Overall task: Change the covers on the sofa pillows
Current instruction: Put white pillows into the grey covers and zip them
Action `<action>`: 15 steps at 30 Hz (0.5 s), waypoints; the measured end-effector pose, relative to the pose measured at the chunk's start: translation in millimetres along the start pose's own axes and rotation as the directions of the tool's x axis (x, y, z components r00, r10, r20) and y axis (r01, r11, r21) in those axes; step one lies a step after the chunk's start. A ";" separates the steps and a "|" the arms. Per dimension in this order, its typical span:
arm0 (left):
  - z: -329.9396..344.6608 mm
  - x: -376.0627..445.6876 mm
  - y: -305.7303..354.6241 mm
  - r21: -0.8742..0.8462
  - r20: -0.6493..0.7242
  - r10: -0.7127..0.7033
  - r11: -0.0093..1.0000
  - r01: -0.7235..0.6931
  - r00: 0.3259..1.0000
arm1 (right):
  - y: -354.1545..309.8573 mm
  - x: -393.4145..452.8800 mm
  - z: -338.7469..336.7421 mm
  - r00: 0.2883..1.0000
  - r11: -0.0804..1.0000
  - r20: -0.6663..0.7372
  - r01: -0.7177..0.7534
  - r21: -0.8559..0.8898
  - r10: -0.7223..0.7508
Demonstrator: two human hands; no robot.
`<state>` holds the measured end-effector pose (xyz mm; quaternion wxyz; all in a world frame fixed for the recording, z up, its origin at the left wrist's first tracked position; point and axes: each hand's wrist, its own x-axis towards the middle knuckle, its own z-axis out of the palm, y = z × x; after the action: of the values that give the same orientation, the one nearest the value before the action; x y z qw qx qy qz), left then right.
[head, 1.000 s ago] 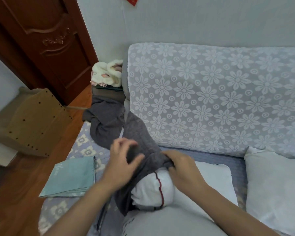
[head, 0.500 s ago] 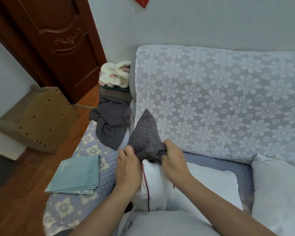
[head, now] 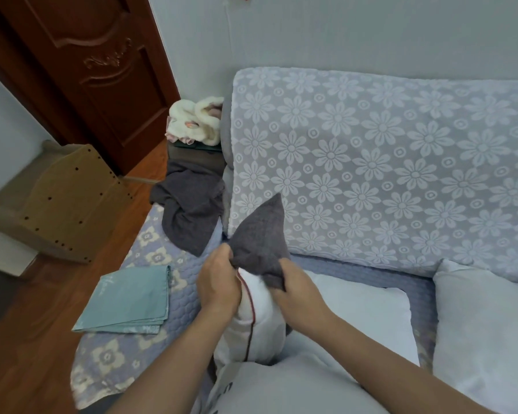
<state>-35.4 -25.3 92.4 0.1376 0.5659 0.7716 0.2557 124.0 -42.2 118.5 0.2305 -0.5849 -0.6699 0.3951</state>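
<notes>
Gripping the grey cover point(head: 259, 243) with left hand point(head: 219, 286) and right hand point(head: 296, 289), both clenched at its mouth over the upright white pillow point(head: 259, 318). Uneven pulling is likely risking bunching against the pillow's red-piped seam.

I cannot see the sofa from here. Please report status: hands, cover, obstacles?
Left hand and right hand both gripping grey cover. Cover bunched at top of white pillow. Nothing in the way.

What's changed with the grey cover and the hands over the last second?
The grey cover has been bunched from draping sideways into an upright peak on the white pillow. The left hand shifted its grip onto its edge; the right hand kept hold. The folded teal cover is unmoved.
</notes>
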 end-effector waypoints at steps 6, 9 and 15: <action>-8.2 -1.9 17.1 -0.059 -0.026 0.134 0.989 -0.135 0.991 | 13.3 -28.0 -9.1 0.994 0.998 0.109 0.014 -0.059 -0.007; -10.2 -1.2 18.7 0.006 -0.055 0.267 0.964 -0.267 0.962 | 20.4 -25.7 -0.7 1.000 0.979 -0.003 0.008 -0.203 -0.009; -25.4 -4.5 47.4 0.079 -0.209 0.695 0.713 -0.697 0.688 | 22.4 20.4 -23.3 0.908 0.965 -0.346 -0.261 -0.028 0.236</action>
<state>-8.6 -24.8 139.3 -0.0553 0.7831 0.5090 0.3530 151.1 -16.4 111.1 0.2687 -0.7327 -0.5542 0.2897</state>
